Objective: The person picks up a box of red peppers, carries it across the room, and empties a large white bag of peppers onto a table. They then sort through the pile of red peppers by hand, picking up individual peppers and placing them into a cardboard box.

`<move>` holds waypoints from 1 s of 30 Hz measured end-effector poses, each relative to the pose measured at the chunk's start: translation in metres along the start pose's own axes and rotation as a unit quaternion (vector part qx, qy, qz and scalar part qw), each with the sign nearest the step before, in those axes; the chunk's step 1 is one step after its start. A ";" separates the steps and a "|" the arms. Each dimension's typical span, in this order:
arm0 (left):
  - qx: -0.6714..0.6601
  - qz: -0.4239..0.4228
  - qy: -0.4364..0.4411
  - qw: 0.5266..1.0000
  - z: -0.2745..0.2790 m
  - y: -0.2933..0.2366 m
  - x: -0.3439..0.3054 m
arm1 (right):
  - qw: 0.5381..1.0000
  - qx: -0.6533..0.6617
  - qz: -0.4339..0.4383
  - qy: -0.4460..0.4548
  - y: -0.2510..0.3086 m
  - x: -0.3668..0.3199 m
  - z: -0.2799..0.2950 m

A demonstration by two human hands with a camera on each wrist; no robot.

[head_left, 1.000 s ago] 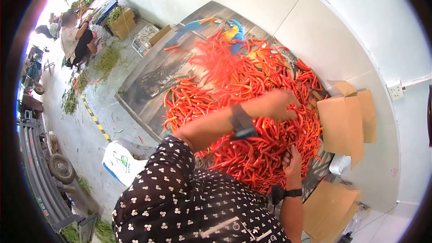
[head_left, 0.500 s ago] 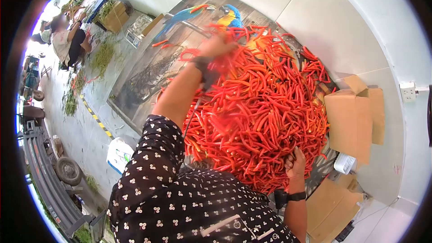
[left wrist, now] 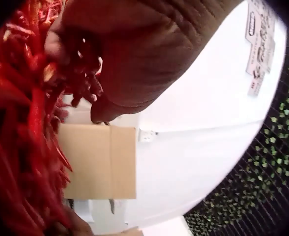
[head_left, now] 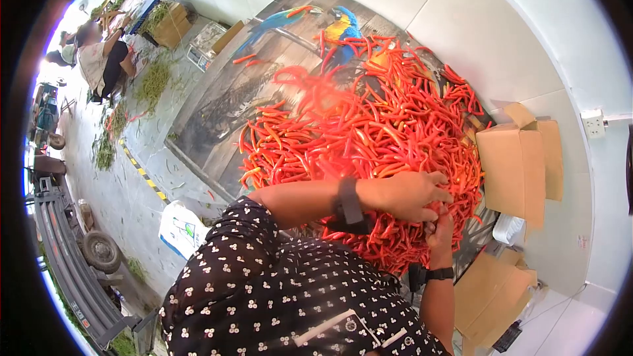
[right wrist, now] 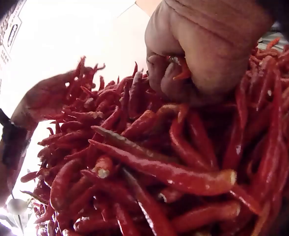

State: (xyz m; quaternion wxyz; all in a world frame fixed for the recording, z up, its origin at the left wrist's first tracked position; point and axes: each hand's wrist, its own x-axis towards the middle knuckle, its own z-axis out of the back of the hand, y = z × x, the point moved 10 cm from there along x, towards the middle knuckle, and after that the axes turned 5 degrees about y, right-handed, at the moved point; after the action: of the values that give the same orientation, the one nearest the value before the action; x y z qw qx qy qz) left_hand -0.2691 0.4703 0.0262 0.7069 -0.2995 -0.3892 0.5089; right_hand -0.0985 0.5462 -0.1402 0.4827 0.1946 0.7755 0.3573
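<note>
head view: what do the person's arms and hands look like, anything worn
The left sleeve is black with small white flower-like clusters. Each wrist has a black strap, left and right, with a dark device. The left hand and right hand wear no gloves.

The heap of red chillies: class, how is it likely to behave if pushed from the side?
The heap would probably slump and spread rather than move as one block, since the chillies lie loose on one another. Their glossy skins suggest they may slide easily. Their curved, tapering shapes would likely limit rolling.
</note>
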 end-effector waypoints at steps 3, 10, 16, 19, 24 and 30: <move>-0.021 -0.005 -0.056 0.998 0.026 -0.007 -0.022 | 0.995 -0.036 0.067 -0.060 0.009 0.000 0.010; 0.200 0.199 -0.366 0.887 0.148 0.062 -0.161 | 0.998 -0.053 0.033 -0.029 0.007 -0.007 0.000; 0.288 0.378 -0.393 0.787 0.094 0.132 -0.312 | 0.999 -0.036 0.040 -0.006 0.008 -0.008 -0.006; 0.267 0.423 -0.379 0.779 0.062 0.144 -0.321 | 0.998 -0.045 0.036 0.000 0.009 -0.008 -0.008; 0.147 0.355 -0.431 0.816 0.064 0.151 -0.271 | 0.998 -0.042 0.041 0.005 0.009 -0.006 -0.007; 0.060 0.212 -0.347 0.912 0.103 0.109 -0.145 | 0.999 -0.033 0.038 0.001 0.009 -0.007 -0.008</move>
State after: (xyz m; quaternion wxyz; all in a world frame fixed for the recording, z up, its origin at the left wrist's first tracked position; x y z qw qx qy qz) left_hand -0.4364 0.3681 -0.0455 0.4199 -0.1370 -0.5063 0.7407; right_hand -0.1024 0.5449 -0.1270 0.4742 0.2080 0.7556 0.4013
